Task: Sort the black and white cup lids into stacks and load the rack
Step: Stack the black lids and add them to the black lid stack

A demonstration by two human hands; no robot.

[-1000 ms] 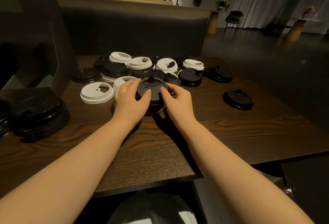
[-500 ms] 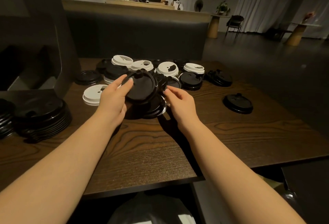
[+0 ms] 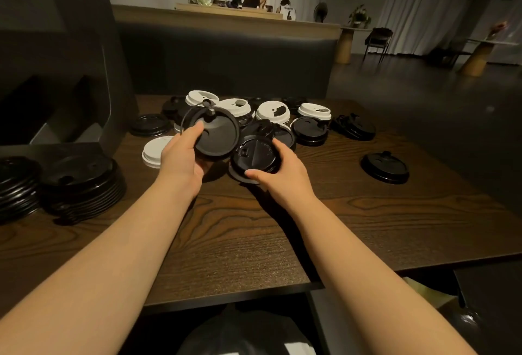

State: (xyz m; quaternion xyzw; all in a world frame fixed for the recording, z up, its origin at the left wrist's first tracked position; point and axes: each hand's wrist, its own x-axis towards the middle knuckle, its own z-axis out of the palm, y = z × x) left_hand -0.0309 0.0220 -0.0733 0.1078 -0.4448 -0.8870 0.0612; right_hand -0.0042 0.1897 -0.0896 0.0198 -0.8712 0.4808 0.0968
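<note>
My left hand [image 3: 183, 154] holds a black lid [image 3: 216, 135] tilted up above the wooden table [image 3: 254, 230], thumb on its face. My right hand [image 3: 285, 168] grips another black lid [image 3: 255, 157], lifted and tilted, just right of the first. Behind them lies a cluster of white lids [image 3: 272, 111] and black lids [image 3: 309, 130]. One white lid [image 3: 154, 150] lies flat left of my left hand. A single black lid [image 3: 384, 167] sits apart at the right.
Two stacks of black lids [image 3: 80, 182] stand at the table's left edge, beside a dark rack-like structure [image 3: 65, 117]. A dark padded bench back [image 3: 226, 63] runs behind the table. People sit at a far counter.
My left hand lifted the top black lid off the pile and tilted it up to the left. My right hand took hold of the lid beneath and raised it.
</note>
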